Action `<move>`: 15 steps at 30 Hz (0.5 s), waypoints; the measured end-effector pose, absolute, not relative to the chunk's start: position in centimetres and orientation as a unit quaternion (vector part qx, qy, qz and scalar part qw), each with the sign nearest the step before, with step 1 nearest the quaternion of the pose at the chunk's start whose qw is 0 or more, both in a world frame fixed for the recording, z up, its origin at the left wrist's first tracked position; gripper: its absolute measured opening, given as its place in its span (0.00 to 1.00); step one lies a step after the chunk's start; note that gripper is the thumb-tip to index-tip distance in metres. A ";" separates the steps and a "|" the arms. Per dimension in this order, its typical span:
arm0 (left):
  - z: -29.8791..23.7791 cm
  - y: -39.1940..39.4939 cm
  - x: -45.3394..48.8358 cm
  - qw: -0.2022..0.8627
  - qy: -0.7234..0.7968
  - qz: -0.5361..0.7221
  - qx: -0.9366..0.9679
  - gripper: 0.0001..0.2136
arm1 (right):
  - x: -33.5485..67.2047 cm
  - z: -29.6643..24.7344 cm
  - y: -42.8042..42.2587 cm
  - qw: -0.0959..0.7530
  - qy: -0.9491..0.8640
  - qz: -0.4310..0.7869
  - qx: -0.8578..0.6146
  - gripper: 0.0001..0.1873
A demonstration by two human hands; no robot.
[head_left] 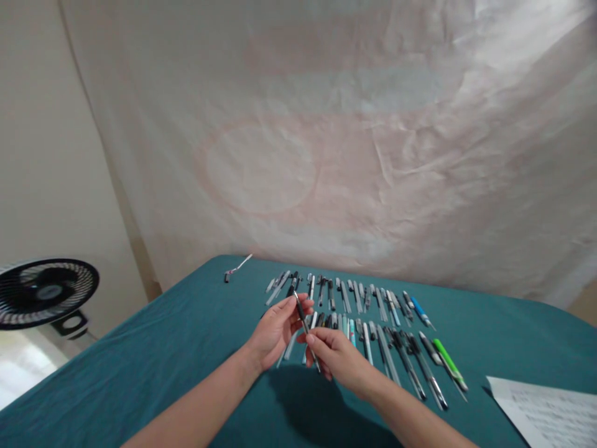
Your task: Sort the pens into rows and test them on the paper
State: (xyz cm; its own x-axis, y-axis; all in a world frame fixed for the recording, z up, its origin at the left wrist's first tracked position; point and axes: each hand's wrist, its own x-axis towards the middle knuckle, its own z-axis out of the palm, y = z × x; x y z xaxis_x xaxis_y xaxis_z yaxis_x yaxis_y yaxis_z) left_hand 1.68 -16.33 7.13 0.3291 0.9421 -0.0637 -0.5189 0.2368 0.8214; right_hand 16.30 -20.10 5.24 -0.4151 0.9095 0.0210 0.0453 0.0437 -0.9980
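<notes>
A dark, slim pen [301, 314] is held slanted over the table, between both of my hands. My left hand [278, 330] grips its upper end between thumb and fingers. Lower down, my right hand [333, 354] pinches the pen's other end. Beneath and behind the hands lie two rows of pens, most of them clear, grey or black. The nearer row includes a bright green pen [448, 361] and a clear pen with a dark end [429, 373]. A blue pen [421, 310] ends the farther row on the right. My hands hide part of both rows.
Teal cloth [186, 361] covers the table. A sheet of paper with writing [550, 410] lies at the right front. Near the far left corner sits a thin white-and-dark item [237, 267]. A black fan [49, 292] stands left of the table, and a pale sheet [349, 155] hangs behind.
</notes>
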 end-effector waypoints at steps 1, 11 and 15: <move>7.0 -16.3 1.6 0.728 0.290 0.503 0.365 0.11 | 16.3 5.3 -20.1 0.374 -0.616 0.575 -0.387 0.21; 6.5 -16.1 1.4 0.713 0.285 0.521 0.373 0.08 | 16.7 4.8 -19.7 0.395 -0.596 0.566 -0.410 0.19; 6.2 -15.9 1.3 0.713 0.294 0.525 0.361 0.08 | 16.6 5.2 -20.0 0.412 -0.566 0.598 -0.390 0.22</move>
